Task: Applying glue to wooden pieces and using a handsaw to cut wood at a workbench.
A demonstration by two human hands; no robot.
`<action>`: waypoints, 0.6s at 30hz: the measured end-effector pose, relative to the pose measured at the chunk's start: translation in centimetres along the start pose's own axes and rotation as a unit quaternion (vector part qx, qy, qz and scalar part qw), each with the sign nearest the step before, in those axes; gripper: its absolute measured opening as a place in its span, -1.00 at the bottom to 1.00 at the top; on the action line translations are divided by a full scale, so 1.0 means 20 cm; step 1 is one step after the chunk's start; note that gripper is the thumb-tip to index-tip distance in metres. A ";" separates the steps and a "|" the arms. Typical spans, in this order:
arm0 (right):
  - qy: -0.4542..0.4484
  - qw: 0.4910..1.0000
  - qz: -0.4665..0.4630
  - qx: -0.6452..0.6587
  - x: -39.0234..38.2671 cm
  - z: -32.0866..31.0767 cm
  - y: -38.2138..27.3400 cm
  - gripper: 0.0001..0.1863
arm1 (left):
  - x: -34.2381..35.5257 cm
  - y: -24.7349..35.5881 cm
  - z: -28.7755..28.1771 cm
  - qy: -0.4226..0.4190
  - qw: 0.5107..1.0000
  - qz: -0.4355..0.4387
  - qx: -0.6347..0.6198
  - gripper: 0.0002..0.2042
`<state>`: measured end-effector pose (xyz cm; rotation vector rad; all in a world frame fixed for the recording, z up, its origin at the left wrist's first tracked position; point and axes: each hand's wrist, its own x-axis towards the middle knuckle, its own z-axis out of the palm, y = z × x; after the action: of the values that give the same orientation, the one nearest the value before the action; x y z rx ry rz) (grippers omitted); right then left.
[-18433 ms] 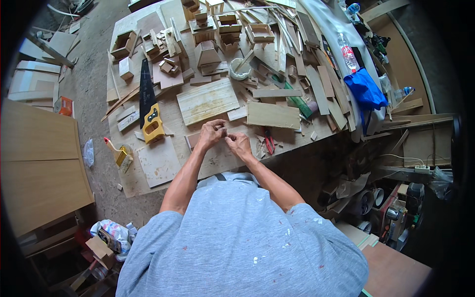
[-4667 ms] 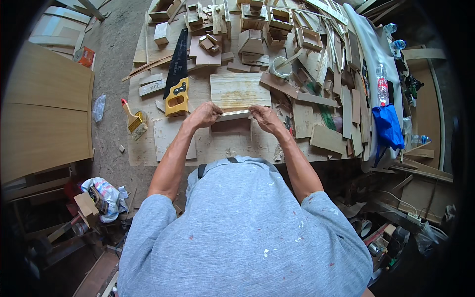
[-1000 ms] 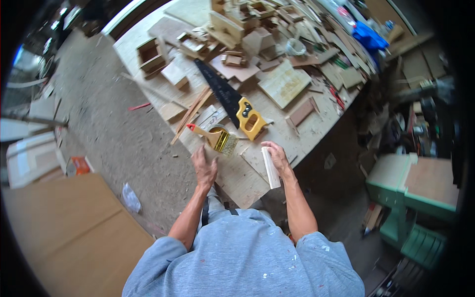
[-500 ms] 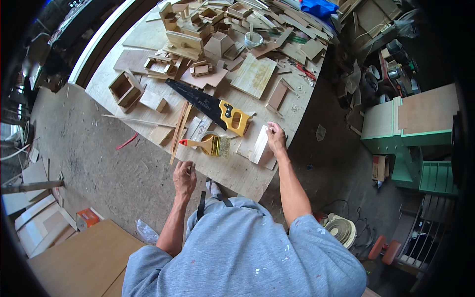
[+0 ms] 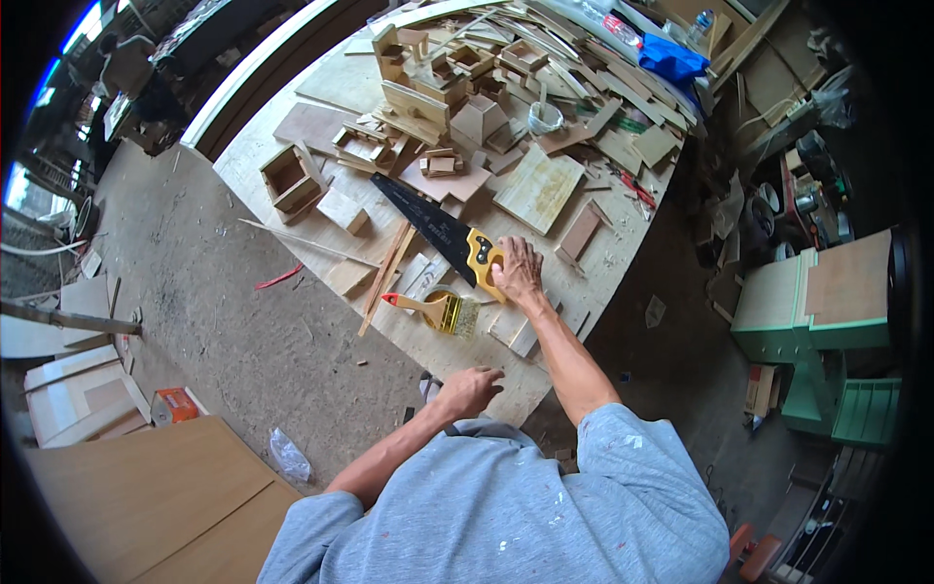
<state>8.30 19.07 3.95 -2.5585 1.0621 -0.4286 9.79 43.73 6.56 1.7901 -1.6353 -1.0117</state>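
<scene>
My right hand (image 5: 519, 271) is at the yellow and black handle of a handsaw (image 5: 443, 234), its thumb and fingers closed around the handle's near end. The dark blade lies across the workbench, pointing to the far left. Close to the bench's near edge, my left hand (image 5: 469, 391) has loosely bent fingers with a gap to the thumb, and nothing shows in it. Between the hands, a wide paintbrush (image 5: 433, 310) with a red-tipped handle rests across a small round container. A pale wood block (image 5: 513, 333) is partly hidden under my right forearm.
Small wooden boxes (image 5: 292, 183), offcuts and a flat board (image 5: 540, 190) crowd the far workbench (image 5: 467, 365). Red-handled pliers (image 5: 637, 190) lie by its right edge. Green cabinets (image 5: 808, 311) stand to the right, a brown panel (image 5: 146, 487) at lower left. A person (image 5: 131, 78) is far off.
My right hand has left the pale wood block and moved up and left onto the saw handle. My left hand has come right, closer to my body. The view has shifted.
</scene>
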 end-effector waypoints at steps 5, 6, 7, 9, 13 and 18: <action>-0.070 0.997 -0.020 -0.015 0.08 0.11 0.20 -0.55 | 0.13 0.12 0.01 -0.037 0.998 0.012 0.048 -0.71; -0.029 0.999 -0.020 0.026 0.10 0.10 0.19 -0.59 | 0.12 0.13 0.00 -0.033 0.998 0.007 0.044 -0.70; 0.013 0.998 -0.017 0.067 0.13 0.09 0.18 -0.62 | 0.12 0.14 -0.01 -0.031 0.999 0.003 0.039 -0.69; 0.007 0.987 -0.098 0.130 0.17 -0.06 0.13 -0.68 | 0.09 0.13 0.00 -0.026 0.999 -0.005 0.043 -0.71; 0.042 0.981 -0.164 0.097 0.17 -0.42 0.04 -0.70 | 0.12 0.10 0.06 0.002 0.996 0.026 0.080 -0.76; 0.095 0.979 -0.166 0.064 -0.08 -1.04 -0.20 -0.61 | 0.24 0.09 0.11 0.075 0.991 0.052 0.099 -0.73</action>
<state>1.47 18.98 24.11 -2.6193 0.6365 -0.8134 6.89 38.97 5.75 1.8363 -1.7646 -0.6702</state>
